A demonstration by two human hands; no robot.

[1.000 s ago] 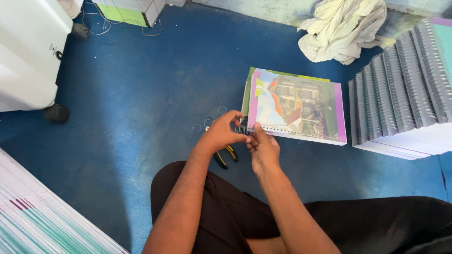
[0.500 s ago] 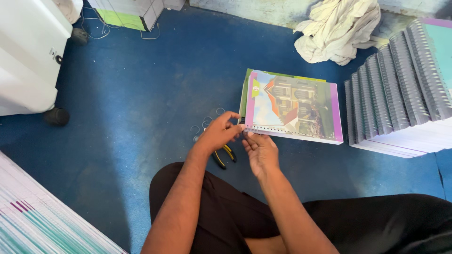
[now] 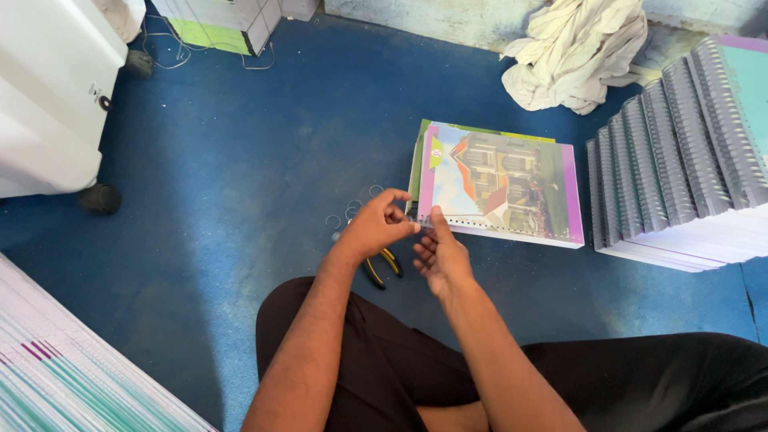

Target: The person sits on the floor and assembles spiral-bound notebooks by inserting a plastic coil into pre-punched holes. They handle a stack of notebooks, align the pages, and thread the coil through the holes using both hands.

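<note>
- Hands meet just in front of the near left corner of a notebook (image 3: 500, 186) that lies flat on the blue floor (image 3: 240, 176).
- The left hand (image 3: 376, 228) has its thumb and forefinger pinched together on a small, pale wire piece (image 3: 422, 225) at that corner; what exactly the piece is cannot be told.
- The right hand (image 3: 438, 256) sits just beside it, palm turned up, fingers loosely curled, thumb raised to the same wire piece.
- The notebook has a bright cover with a house picture and a pink border, and a row of punched holes along its near edge; a second green-edged cover shows beneath it.
- Pliers (image 3: 382, 266) with yellow and black handles lie on the floor just under the left wrist, untouched.
- A few loose wire rings (image 3: 352, 210) lie on the floor beside the left hand.
- A row of spiral-bound books (image 3: 680, 160) leans stacked at the right edge of the floor, near the notebook.
- A crumpled pale cloth (image 3: 580, 48) lies at the far edge.
- A white machine (image 3: 48, 96) stands at the far left corner.
- Striped sheets (image 3: 64, 376) fill the near left corner.
</note>
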